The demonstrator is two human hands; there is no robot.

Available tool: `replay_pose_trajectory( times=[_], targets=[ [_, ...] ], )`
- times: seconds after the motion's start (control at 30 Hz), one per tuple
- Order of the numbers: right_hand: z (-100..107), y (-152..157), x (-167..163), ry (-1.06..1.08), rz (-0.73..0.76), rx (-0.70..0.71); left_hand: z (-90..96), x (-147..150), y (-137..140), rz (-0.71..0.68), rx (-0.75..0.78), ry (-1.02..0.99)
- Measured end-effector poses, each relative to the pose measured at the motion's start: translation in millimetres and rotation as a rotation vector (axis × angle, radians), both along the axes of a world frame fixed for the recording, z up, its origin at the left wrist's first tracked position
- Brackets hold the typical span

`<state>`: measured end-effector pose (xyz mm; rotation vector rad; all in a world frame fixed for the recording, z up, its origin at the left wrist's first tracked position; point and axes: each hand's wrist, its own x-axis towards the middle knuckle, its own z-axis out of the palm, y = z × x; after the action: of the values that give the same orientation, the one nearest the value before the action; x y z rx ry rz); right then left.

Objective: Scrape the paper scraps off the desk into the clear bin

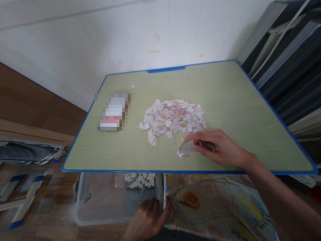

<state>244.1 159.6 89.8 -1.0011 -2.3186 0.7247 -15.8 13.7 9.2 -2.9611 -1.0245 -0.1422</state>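
My right hand (220, 147) is closed around the dark handle of a perforated metal skimmer (188, 147). The skimmer's head is down at the tabletop, with a small white paper scrap (179, 154) at its edge. Just beyond it lies a loose pile of torn paper pieces (173, 117), white and pinkish. Below the table's front edge, my left hand (149, 217) has its fingers curled over the right rim of a clear plastic bin (100, 201). Inside that bin, white paper pieces (141, 180) lie on something dark, partly hidden by the table.
The pale green folding table (238, 100) has a blue edge and stands against a white wall. A blurred-out phone-shaped object (114, 112) lies on its left side. One stray scrap (132, 86) sits near the back. Fruit-patterned cloth (210, 204) hangs below, right of the bin.
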Motion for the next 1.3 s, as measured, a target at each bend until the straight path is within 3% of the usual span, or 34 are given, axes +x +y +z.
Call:
replay_pose_trajectory(
  times=[0.13,0.43,0.63,0.87,1.17,1.3],
  targets=[
    [4.5,-3.5,3.4,0.012,-0.005,0.020,-0.7,-0.6,0.3,0.000,-0.001,0.002],
    [-3.4,-0.7,9.3,-0.031,-0.292,0.087,1.5,0.2,-1.2,-0.003,0.016,-0.006],
    [-0.2,-2.8,14.1,-0.034,-0.163,0.115,-0.7,-1.1,-3.9,0.005,-0.004,-0.005],
    [-0.1,-3.0,21.3,-0.029,-0.285,0.136,-1.5,-1.2,-3.7,-0.004,-0.015,0.006],
    [2.7,-9.4,10.3,-0.024,-0.120,0.118,-0.6,-0.9,-2.9,-0.001,-0.029,0.016],
    [0.9,-4.5,-0.6,-0.122,-0.022,0.058,0.4,-0.1,-1.3,-0.007,-0.005,0.003]
  ],
)
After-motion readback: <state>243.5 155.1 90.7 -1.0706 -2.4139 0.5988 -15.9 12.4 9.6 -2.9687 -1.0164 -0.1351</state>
